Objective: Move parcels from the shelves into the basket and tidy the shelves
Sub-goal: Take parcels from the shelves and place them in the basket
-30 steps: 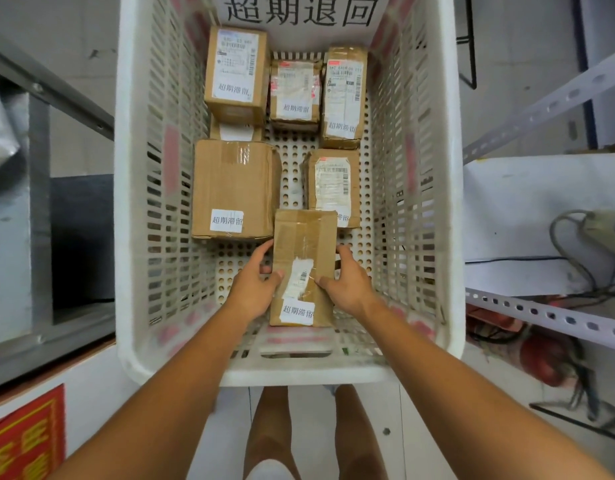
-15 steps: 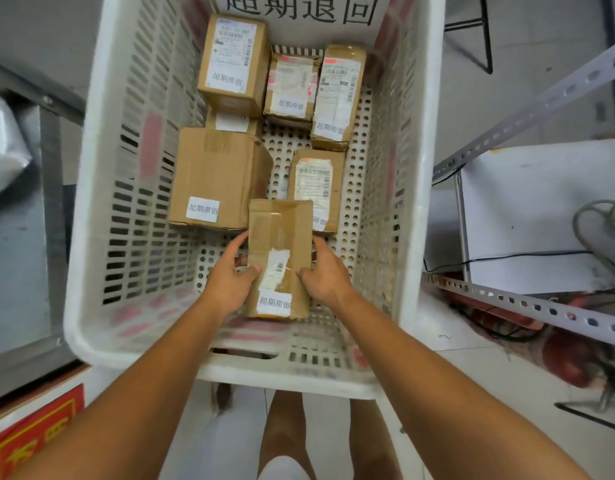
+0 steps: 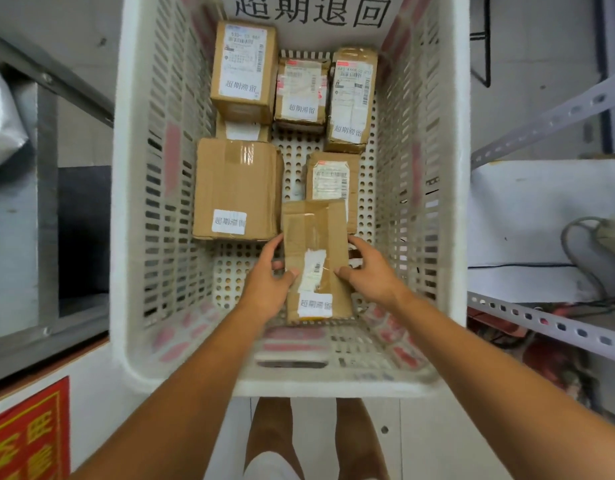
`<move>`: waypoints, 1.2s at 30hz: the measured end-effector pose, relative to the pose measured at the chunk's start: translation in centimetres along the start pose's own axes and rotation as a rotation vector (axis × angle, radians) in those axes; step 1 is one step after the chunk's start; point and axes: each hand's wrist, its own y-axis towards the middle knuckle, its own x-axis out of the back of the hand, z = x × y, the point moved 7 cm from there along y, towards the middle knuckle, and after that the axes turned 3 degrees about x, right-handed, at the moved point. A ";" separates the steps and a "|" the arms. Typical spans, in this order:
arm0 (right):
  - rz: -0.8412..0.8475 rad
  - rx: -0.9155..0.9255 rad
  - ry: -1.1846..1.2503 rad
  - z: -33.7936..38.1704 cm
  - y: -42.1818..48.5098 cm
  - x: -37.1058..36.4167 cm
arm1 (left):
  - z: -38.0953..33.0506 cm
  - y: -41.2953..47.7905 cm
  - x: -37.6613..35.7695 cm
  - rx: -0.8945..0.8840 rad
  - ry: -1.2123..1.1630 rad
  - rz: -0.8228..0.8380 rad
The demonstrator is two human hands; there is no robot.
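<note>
You have both hands inside the white slotted basket (image 3: 333,388), and both are grasping the same narrow brown parcel (image 3: 314,244) at its near end. Your left hand (image 3: 264,289) grips the parcel's left edge with the thumb laid on the top face, and your right hand (image 3: 372,275) grips the right edge the same way, thumb on top and fingers curled round the side. The parcel lies lengthwise, its white sticker towards you. Its far end covers the near edge of a small labelled parcel (image 3: 330,178) behind it. You cannot tell from here whether it rests on the basket floor or is held just above it. To its left, just beside your left fingers, sits a large taped box (image 3: 235,188) against the left wall. Beyond that box a parcel (image 3: 242,129) shows only a strip of itself, under a tall box (image 3: 243,67) that is 1 of 3 parcels in the far row, with a flat middle parcel (image 3: 301,91) and a long right parcel (image 3: 351,98) beside it. A printed sign (image 3: 311,10) covers the far wall of the basket. Perforated metal shelf rails (image 3: 548,323) stand to your right, with a grey cable (image 3: 583,244) looped on the white shelf, and a red notice (image 3: 29,431) shows at lower left.
</note>
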 end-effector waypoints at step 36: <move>-0.230 -0.008 -0.095 7.1 1.5 8.5 | -12.1 4.4 -2.5 -0.013 0.195 0.088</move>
